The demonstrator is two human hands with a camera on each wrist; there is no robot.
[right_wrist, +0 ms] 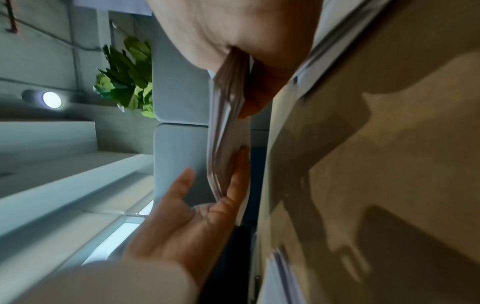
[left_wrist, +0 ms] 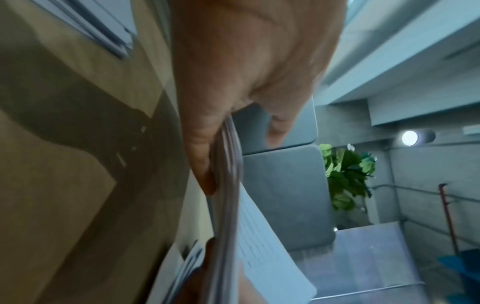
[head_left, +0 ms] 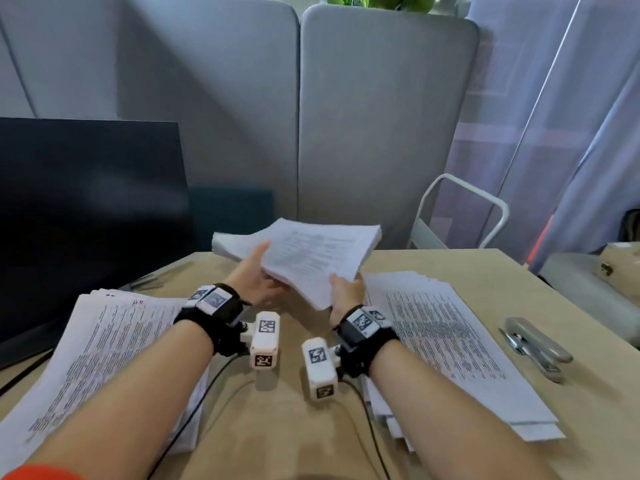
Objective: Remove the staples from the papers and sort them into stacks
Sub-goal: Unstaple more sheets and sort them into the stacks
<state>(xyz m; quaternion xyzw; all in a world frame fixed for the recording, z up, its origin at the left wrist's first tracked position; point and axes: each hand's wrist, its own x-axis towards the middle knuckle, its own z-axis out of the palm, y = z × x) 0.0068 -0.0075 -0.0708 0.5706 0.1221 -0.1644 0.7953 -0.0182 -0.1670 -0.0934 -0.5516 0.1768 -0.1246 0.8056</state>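
Spanning the near half of the head view, a light wood desk carries everything. Dark monitor stands at far left, grey divider panels behind the desk, green plant poking over them. White metal rack beyond the far right edge.

Left stack of printed sheets lies flat on the desk, near left, partly under the left forearm. Right stack lies flat near right, sheets fanned at the near end. Stapler-like metal tool sits just right of that stack, apart from it.

Held bundle of papers is off the desk, between the two stacks and farther back, tilted, near corner pointing toward the person. Left hand grips its left edge, thumb on top, fingers underneath; the left wrist view shows the sheet edges wedged between thumb and fingers. Right hand pinches the near right corner, thumb on top, fingers curled under; right wrist view confirms the edge clamped there. So the bundle extends away from both grips, toward the far side. Staple not discernible, too blurred.
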